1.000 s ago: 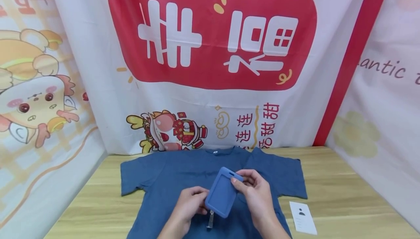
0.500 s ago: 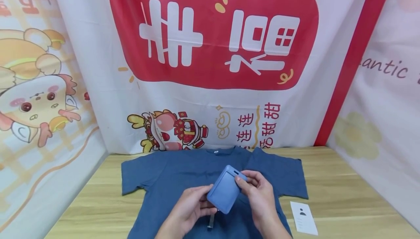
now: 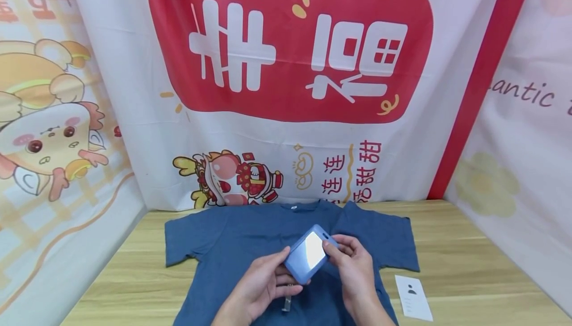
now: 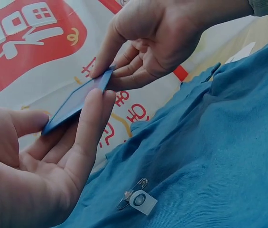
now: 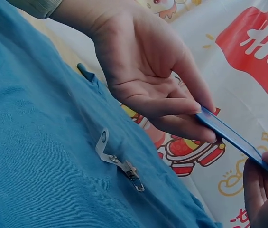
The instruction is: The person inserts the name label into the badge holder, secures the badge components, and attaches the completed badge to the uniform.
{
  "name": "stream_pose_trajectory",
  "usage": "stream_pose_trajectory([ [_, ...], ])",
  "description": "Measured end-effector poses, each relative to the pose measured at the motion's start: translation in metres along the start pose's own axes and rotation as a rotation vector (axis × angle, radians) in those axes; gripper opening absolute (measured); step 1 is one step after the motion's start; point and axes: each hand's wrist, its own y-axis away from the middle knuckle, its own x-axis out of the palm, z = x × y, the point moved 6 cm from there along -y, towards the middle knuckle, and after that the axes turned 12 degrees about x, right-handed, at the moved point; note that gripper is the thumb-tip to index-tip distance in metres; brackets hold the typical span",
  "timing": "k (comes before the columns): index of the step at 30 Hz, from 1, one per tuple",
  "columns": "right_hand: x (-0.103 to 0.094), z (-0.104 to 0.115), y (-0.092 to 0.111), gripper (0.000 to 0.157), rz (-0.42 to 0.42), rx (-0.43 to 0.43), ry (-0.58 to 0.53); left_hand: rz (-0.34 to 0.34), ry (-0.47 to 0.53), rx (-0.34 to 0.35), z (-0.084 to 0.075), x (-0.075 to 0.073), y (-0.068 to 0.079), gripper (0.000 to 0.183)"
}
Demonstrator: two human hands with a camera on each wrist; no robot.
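Observation:
A blue badge holder (image 3: 300, 262) with a slot at one end is held tilted above the shirt, bright glare across its face. My left hand (image 3: 259, 286) grips its lower left end, thumb on the near edge and fingers beneath. At the slotted end, my right hand (image 3: 356, 269) pinches the corner between thumb and fingers. Below the hands, a badge clip (image 4: 143, 202) with a clear strap, a snap and a safety pin lies on the blue T-shirt (image 3: 250, 231); in the head view the left fingers partly cover it.
The T-shirt is spread over a wooden table (image 3: 464, 256), sleeves out to both sides. A white card (image 3: 413, 297) with a person icon lies right of the shirt. Printed cloth hangings (image 3: 290, 132) stand behind the table and at both sides.
The badge holder has tilted and shifted slightly up and right, its face catching glare. My left hand has moved up and right along its end, thumb now on the edge.

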Motion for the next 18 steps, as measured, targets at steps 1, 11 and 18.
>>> stream_pose_trajectory([
  [1,0.001,-0.001,0.000,0.036,0.008,0.005,-0.001,-0.012,-0.008,0.007,0.000,-0.002,0.000,0.067],
  [11,0.007,-0.006,0.000,0.040,0.106,0.064,0.004,-0.174,-0.042,0.027,-0.005,-0.019,-0.003,0.064],
  [18,0.008,-0.007,0.001,0.042,0.110,0.072,0.029,-0.181,0.019,0.016,-0.008,-0.018,-0.001,0.066],
])
